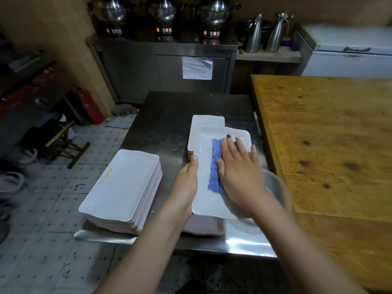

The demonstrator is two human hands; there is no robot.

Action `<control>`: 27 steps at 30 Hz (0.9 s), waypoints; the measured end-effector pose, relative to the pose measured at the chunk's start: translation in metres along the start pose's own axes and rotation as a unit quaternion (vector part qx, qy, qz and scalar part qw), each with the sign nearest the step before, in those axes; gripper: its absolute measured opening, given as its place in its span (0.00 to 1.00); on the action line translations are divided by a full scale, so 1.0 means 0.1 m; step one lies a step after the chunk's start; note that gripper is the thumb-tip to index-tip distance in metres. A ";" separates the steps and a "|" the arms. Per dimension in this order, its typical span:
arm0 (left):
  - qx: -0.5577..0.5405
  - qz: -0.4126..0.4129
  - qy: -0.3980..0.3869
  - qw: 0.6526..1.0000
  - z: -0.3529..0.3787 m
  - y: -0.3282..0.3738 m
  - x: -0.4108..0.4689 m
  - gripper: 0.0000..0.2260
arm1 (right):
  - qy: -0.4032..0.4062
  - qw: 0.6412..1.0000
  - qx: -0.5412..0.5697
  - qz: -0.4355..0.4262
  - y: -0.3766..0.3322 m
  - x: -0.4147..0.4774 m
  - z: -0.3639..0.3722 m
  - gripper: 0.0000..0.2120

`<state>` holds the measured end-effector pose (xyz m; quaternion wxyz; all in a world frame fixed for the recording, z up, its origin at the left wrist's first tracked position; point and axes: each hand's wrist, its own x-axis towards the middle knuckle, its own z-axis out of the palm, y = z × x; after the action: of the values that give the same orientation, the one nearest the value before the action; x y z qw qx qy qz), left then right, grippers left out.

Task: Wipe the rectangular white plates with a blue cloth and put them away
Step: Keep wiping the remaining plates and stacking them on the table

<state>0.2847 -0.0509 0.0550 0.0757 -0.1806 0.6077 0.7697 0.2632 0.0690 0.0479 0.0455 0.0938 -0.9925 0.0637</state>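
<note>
Blue cloth (pixel 215 166) pressed flat under right hand (pixel 239 172), fingers straight, on white plate (pixel 203 194) at frame centre. Left hand (pixel 186 183) grips plate's left edge. Lower left: plate stack (pixel 121 187) at left edge of steel table (pixel 161 115).

Our right hand (pixel 239 172) covers most of the blue cloth (pixel 214 166), and motion blur smears the hand's outline. Our left hand (pixel 186 183) shows only a thumb on the plate (pixel 203 143); its other fingers are hidden underneath, as is most of the far stack (pixel 206 121). Our right forearm hides part of a clear bowl (pixel 280 187), and the orange print (pixel 106 176) on the left stack (pixel 127 187) is too small to read.
</note>
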 end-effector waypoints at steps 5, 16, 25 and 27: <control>0.032 0.012 0.000 0.999 -0.03 0.02 -0.02 0.17 | -0.022 0.991 0.097 -0.092 -0.19 -0.21 0.07 0.26; 0.079 0.050 -0.009 0.996 -0.03 -0.01 0.00 0.12 | 0.013 0.998 -0.021 0.053 0.25 0.42 0.02 0.25; 0.059 0.025 0.012 0.998 -0.12 0.15 0.12 0.14 | -0.004 0.999 0.042 0.010 0.00 -0.07 0.21 0.28; 0.063 0.032 -0.001 0.997 -0.09 0.14 0.11 0.14 | 0.011 0.999 0.013 0.036 0.09 0.19 0.17 0.27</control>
<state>0.2718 -0.0639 0.0619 0.0634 -0.1554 0.6606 0.7317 0.2419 0.0725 0.0322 0.0523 0.0579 -0.9938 0.0796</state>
